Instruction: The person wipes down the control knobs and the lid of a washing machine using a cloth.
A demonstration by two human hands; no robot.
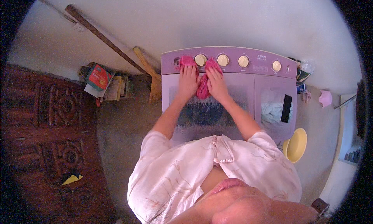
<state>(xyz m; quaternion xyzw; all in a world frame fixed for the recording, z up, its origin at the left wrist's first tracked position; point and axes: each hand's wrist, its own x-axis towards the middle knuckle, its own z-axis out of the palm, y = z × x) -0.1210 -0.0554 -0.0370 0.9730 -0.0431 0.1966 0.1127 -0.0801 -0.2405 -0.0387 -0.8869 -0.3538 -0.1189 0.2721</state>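
Both of my hands press a pink cloth (203, 90) against the top of a purple twin-tub washing machine (268, 74). My left hand (188, 81) lies flat on the cloth's left part, just below the control panel. My right hand (216, 83) lies on the cloth's right part, beside the left hand. The cloth spreads from the panel's round cream knobs (223, 60) down onto the translucent wash-tub lid (206, 111). The fingers of each hand rest closed over the fabric.
The smaller right lid shows white laundry and a black strip (286, 108). A yellow basin (296, 144) stands on the floor to the right, a pink cup (325, 98) farther right. A broom (149, 74) leans at the wall, books (101, 82) and a carved wooden door (46, 123) left.
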